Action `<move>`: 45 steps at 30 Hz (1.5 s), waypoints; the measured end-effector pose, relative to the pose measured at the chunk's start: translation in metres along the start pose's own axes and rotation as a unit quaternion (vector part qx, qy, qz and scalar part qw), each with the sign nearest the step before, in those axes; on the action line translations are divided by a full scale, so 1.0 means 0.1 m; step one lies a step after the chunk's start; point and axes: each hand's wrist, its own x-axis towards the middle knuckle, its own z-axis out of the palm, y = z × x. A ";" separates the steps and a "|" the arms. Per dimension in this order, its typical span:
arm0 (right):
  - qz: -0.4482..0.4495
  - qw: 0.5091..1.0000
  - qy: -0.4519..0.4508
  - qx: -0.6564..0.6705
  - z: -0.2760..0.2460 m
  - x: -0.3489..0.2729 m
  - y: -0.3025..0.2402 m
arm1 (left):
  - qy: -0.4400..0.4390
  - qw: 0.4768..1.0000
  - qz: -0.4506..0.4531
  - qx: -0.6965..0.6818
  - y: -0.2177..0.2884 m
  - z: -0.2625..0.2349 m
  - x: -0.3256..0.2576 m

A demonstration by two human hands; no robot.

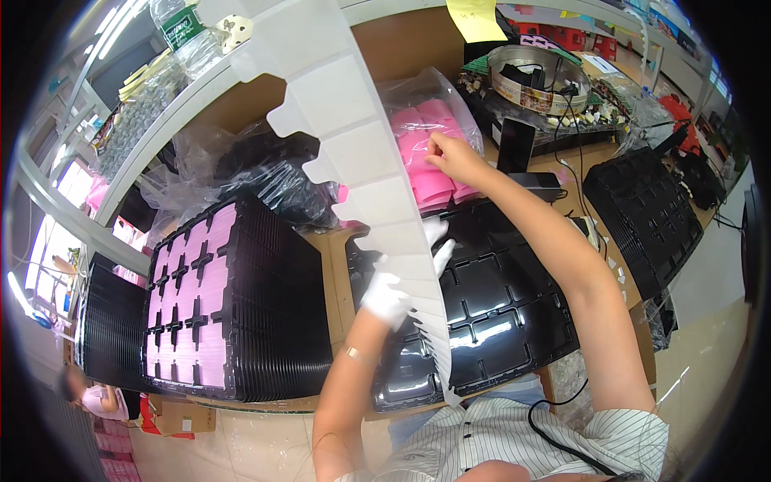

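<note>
One thick stack of black trays [281,313] at centre left of the frame, rims packed close together, pink showing between black cross-shaped ribs on its face. Next in size, a glossy black tray [502,309] at lower centre, just right of that stack, with raised dividers and bright glints of light. Above it, a long white sheet [341,100], divided into panels and notched along its left edge, running from the top edge of the frame down to lower centre and across the left part of the tray. At centre right, a smaller group of black trays [642,221], leaning. Left of upper centre, dark things in clear plastic [277,185]. At upper centre, just right of the sheet, a pink bundle [430,153] in a clear bag. At upper right, a round tin [534,84] with black cables inside; at upper left, a clear bottle [185,36] with a green label.

Near the centre, the white-gloved left hand [388,297], blurred, against the sheet's left edge; fingers partly hidden, so cannot tell whether spread or pinching. At upper centre, the bare right hand [459,159], fingers curled in and pressed together, in front of the pink bundle; cannot tell whether touching it. Smallest, a yellow note [479,19] at the top edge, right of centre.
</note>
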 end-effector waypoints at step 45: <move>-0.234 0.956 -0.013 -0.176 -0.67 -3.40 -1.23 | 0.049 0.906 -0.420 -0.028 0.71 -0.50 -1.79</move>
